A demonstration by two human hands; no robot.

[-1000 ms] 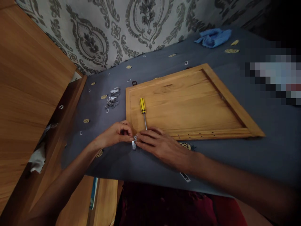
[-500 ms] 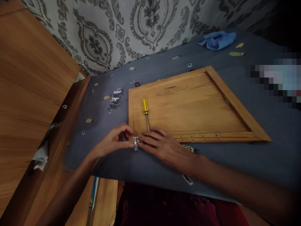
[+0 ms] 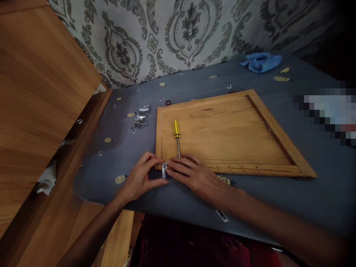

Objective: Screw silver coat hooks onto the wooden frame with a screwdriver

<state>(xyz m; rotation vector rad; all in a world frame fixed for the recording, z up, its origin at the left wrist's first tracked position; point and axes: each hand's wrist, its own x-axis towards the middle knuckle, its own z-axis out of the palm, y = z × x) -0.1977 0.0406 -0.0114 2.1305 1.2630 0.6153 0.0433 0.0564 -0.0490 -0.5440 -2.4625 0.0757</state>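
Observation:
A small metal hinge (image 3: pixel 164 170) sits at the near left corner of a wooden cabinet door panel (image 3: pixel 236 133) that lies flat on the grey patterned cloth. My left hand (image 3: pixel 141 178) pinches the hinge from the left with thumb and fingers curled. From the right, my right hand (image 3: pixel 194 176) presses its fingertips on the hinge, palm down on the panel's near edge. A yellow-handled screwdriver (image 3: pixel 176 130) lies on the panel just beyond my fingers, tip toward them.
A pile of metal hinges (image 3: pixel 140 118) lies left of the panel. A blue rag (image 3: pixel 261 61) is at the far right by the wallpapered wall. A wooden cabinet (image 3: pixel 41 96) stands at the left. The cloth's near edge (image 3: pixel 155 205) hangs close to my body.
The view has shifted slightly, so everything sits a little lower and to the right. Both hands stay on the hinge at the panel corner; my left fingers have closed nearer to it.

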